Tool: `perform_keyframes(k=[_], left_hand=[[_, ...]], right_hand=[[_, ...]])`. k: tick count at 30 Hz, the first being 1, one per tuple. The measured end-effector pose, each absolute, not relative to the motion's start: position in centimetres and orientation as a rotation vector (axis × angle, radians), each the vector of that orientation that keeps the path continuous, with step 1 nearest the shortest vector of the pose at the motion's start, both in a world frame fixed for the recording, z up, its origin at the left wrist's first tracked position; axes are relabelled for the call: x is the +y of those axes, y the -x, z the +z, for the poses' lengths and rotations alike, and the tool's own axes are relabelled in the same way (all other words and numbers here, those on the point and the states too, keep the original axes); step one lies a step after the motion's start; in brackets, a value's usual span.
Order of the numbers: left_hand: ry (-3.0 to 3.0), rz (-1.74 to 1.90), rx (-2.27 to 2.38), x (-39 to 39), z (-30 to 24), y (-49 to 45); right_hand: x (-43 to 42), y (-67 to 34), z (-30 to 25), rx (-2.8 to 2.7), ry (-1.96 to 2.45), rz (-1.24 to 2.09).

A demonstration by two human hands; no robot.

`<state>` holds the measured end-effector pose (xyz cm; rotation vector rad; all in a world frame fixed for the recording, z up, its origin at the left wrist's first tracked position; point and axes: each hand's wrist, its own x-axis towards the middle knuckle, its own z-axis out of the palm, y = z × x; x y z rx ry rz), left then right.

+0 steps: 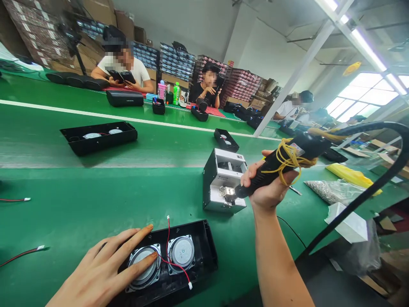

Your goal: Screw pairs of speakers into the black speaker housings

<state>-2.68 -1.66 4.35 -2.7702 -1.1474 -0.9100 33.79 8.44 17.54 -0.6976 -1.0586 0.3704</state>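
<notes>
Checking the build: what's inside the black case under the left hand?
Two speakers, plus red wires ending in white plugs. The left hand covers part of one speaker and that end of the case; what's beneath can't be seen.

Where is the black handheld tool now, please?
Right of centre in the head view, the black handheld tool is in the right hand, its lower end at the silver-fronted machine.

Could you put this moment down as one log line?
left hand: on case | right hand: gripping black tool, tip at metal machine | inside case: two speakers
</notes>
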Motion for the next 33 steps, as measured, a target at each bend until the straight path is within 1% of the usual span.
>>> perform_keyframes(k=[4,8,11,15,20,23,28,33], left_hand=[[2.778,-0.864,-1.172,-1.8,4.5,3.3],[2.792,-0.763,-1.123,-1.8,4.2,4.5],[2.822,-0.759,-1.075,-1.9,4.0,5.0],[2.842,-0.76,-1.235,-2.7,4.8,4.2],[2.9,-0.713,-1.372,-3.4,6.6,3.4],[2.954,-0.67,-1.404,-3.3,7.4,3.5],[3.063,-0.612,-1.38,-2.9,8.3,3.6],[3.113,-0.602,-1.403,-2.7,8.9,3.3]], right_hand=[[7.8,-33.5,17.6,-1.067,0.708,0.362],[6.7,-33.3,17.5,-1.092,0.735,0.367],[5.9,-33.4,17.5,-1.11,0.725,0.402],[4.5,-32.7,18.8,-1.17,0.642,0.461],[2.0,-28.8,21.7,-1.141,0.594,0.586],[0.8,-25.6,22.1,-1.124,0.52,0.769],[-0.3,-21.4,19.0,-1.147,0.425,1.022],[-0.6,-19.8,15.3,-1.154,0.405,1.22]])
